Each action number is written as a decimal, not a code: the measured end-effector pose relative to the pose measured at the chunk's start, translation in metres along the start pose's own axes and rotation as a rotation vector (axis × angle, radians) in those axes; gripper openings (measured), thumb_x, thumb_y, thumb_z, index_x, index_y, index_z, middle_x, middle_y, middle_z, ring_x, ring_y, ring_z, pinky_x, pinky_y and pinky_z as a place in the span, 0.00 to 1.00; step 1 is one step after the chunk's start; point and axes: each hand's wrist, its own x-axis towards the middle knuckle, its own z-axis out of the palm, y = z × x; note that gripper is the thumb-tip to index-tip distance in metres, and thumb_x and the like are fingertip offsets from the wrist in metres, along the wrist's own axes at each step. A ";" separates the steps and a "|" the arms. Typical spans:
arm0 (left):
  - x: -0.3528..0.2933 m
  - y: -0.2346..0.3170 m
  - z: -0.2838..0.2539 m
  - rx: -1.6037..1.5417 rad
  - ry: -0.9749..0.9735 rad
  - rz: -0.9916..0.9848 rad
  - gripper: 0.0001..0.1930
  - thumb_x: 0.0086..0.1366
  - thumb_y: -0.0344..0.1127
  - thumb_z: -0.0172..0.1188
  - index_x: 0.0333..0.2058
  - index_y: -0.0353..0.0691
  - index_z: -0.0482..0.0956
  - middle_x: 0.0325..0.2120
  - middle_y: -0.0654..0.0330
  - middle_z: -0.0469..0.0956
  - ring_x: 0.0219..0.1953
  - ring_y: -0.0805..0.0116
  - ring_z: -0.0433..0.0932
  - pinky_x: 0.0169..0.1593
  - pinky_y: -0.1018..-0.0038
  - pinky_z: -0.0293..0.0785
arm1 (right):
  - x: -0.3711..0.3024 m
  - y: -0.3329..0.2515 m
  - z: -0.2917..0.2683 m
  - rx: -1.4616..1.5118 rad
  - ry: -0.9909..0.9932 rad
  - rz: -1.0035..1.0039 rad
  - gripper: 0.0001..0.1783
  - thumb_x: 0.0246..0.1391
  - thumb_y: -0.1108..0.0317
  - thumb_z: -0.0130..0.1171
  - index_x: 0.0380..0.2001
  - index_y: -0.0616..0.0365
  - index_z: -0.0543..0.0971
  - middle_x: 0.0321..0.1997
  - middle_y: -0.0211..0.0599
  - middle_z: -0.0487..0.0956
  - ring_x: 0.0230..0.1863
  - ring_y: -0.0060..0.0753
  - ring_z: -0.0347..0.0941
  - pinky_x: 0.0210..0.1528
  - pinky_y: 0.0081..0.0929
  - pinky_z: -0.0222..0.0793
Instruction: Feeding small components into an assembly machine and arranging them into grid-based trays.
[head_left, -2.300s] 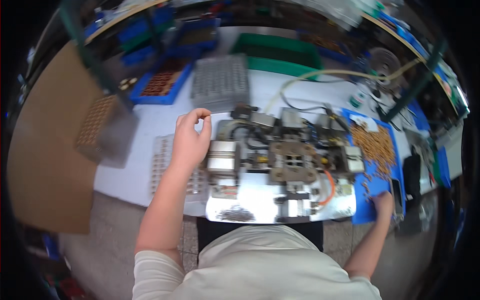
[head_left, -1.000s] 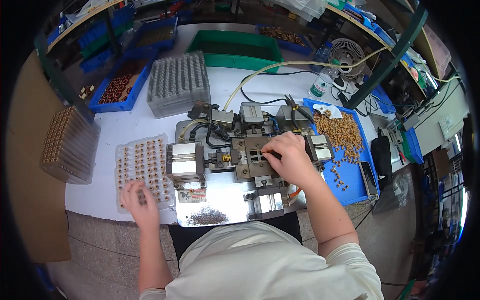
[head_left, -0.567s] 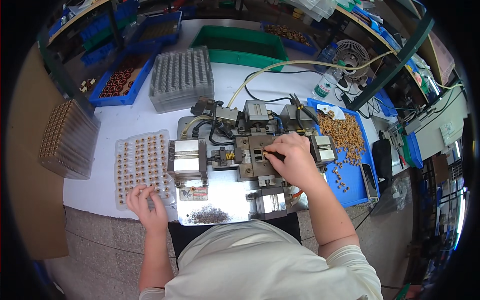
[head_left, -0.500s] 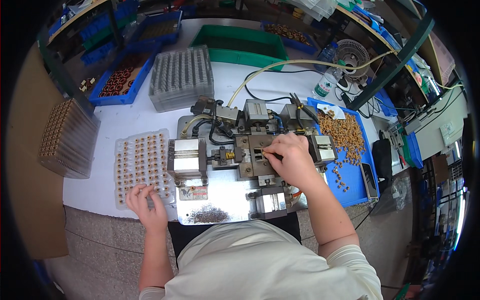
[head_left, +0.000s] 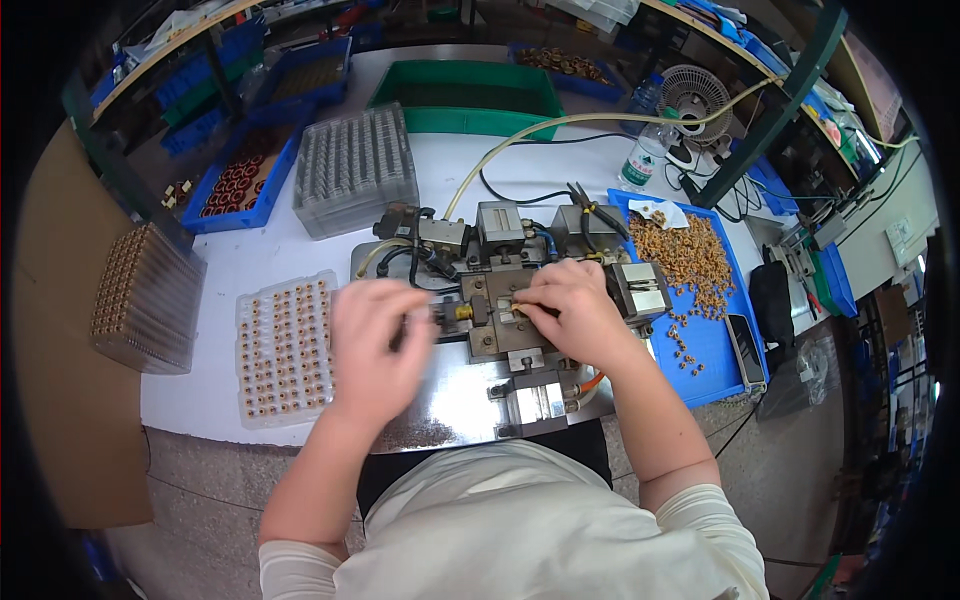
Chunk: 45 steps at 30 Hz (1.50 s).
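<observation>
A metal fixture (head_left: 486,340) with a slotted centre block stands in front of me, ringed by steel slide blocks. My right hand (head_left: 570,305) is at that centre block, thumb and fingers pinched on a small brass-coloured part (head_left: 517,308) beside the slot; the fingers partly cover it. Over the left slide block hovers my left hand (head_left: 380,345), smeared by motion, so its fingers do not show clearly. To its left lies a clear plastic tray (head_left: 241,375) holding rows of small brass-coloured parts.
At right, a blue tray (head_left: 705,360) holds a heap of small brass parts, pliers (head_left: 592,210) and a phone (head_left: 745,350). Stacked clear trays (head_left: 355,175), a green bin (head_left: 460,120) and a bottle (head_left: 643,160) stand behind. A filled tray stack (head_left: 150,300) is far left.
My left hand has risen from the clear tray and moved right, over the fixture's left block. My right hand stays pinched at the centre block.
</observation>
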 end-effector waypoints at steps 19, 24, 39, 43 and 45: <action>0.024 0.009 0.078 0.200 -0.437 0.263 0.08 0.62 0.30 0.58 0.40 0.40 0.78 0.38 0.57 0.78 0.44 0.57 0.71 0.51 0.62 0.67 | -0.237 0.135 -0.091 -0.299 0.113 1.157 0.13 0.52 0.74 0.57 0.39 0.64 0.85 0.32 0.41 0.84 0.31 0.36 0.78 0.36 0.30 0.75; 0.044 -0.009 0.052 0.151 -0.180 0.196 0.07 0.63 0.27 0.60 0.40 0.39 0.79 0.38 0.57 0.80 0.43 0.56 0.75 0.51 0.66 0.71 | -0.260 0.150 -0.090 -0.173 0.136 1.238 0.11 0.49 0.73 0.65 0.37 0.65 0.86 0.29 0.40 0.84 0.27 0.33 0.76 0.35 0.28 0.73; -0.063 -0.238 -0.159 0.095 0.042 -1.143 0.12 0.63 0.34 0.59 0.42 0.36 0.83 0.35 0.60 0.83 0.35 0.71 0.78 0.44 0.75 0.76 | -0.135 0.102 -0.089 -0.064 0.384 0.825 0.10 0.63 0.71 0.60 0.46 0.63 0.81 0.41 0.35 0.83 0.39 0.26 0.77 0.45 0.20 0.71; -0.071 -0.260 -0.150 0.017 0.046 -1.110 0.11 0.62 0.35 0.61 0.40 0.38 0.84 0.33 0.63 0.82 0.33 0.73 0.77 0.42 0.75 0.76 | -0.075 0.046 -0.068 0.079 0.338 0.755 0.10 0.61 0.73 0.61 0.45 0.63 0.81 0.41 0.35 0.84 0.40 0.27 0.78 0.46 0.22 0.72; -0.071 -0.268 -0.142 0.013 0.029 -1.087 0.10 0.62 0.36 0.62 0.39 0.38 0.84 0.33 0.62 0.83 0.34 0.71 0.78 0.42 0.75 0.76 | -0.062 0.033 -0.054 0.034 0.260 0.609 0.09 0.57 0.75 0.63 0.42 0.62 0.83 0.41 0.35 0.84 0.40 0.30 0.78 0.46 0.24 0.73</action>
